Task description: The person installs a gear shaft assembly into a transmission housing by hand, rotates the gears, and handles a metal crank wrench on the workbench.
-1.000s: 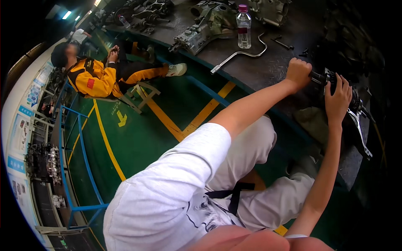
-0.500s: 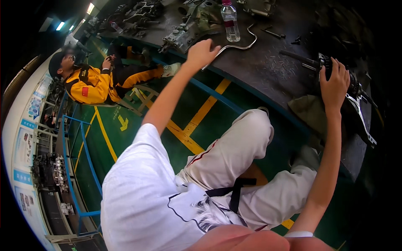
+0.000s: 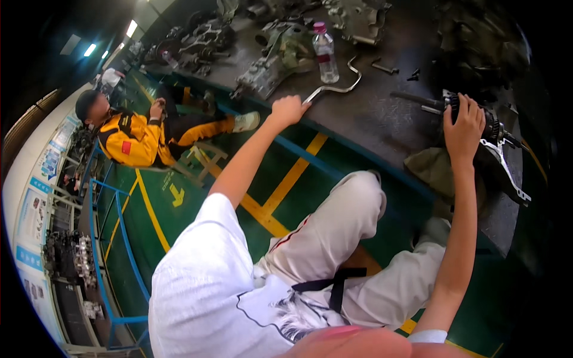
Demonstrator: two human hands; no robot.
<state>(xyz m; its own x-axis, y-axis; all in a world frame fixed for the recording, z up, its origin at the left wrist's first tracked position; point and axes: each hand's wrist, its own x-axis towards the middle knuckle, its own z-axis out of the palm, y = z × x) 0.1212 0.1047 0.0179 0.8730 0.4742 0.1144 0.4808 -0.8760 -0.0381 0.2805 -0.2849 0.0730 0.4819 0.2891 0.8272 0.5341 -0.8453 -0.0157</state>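
My left hand (image 3: 288,111) is closed round the near end of a bent, shiny metal rod shaped like a speed brace (image 3: 335,89), at the edge of the dark metal workbench (image 3: 373,113). The rod's curved far part lies beside a clear water bottle (image 3: 326,56) with a pink cap. On the right, my right hand (image 3: 464,128) grips a gear shaft assembly (image 3: 490,126), fingers over its top and thumb on the left side. My palm hides part of the gears. A thin silvery bracket (image 3: 506,170) sticks out beneath the assembly.
Metal castings (image 3: 271,65) and other machine parts crowd the bench's far side. A small bolt (image 3: 385,68) lies beyond the rod. A brownish cloth (image 3: 427,164) hangs at the near edge. To the left, a person in a yellow and black jacket (image 3: 128,140) sits by a blue rail (image 3: 128,232).
My left hand has shifted down along the rod to its near end, which no longer pokes out below the hand. My right hand remains on the gear shaft assembly. The view has tilted slightly.
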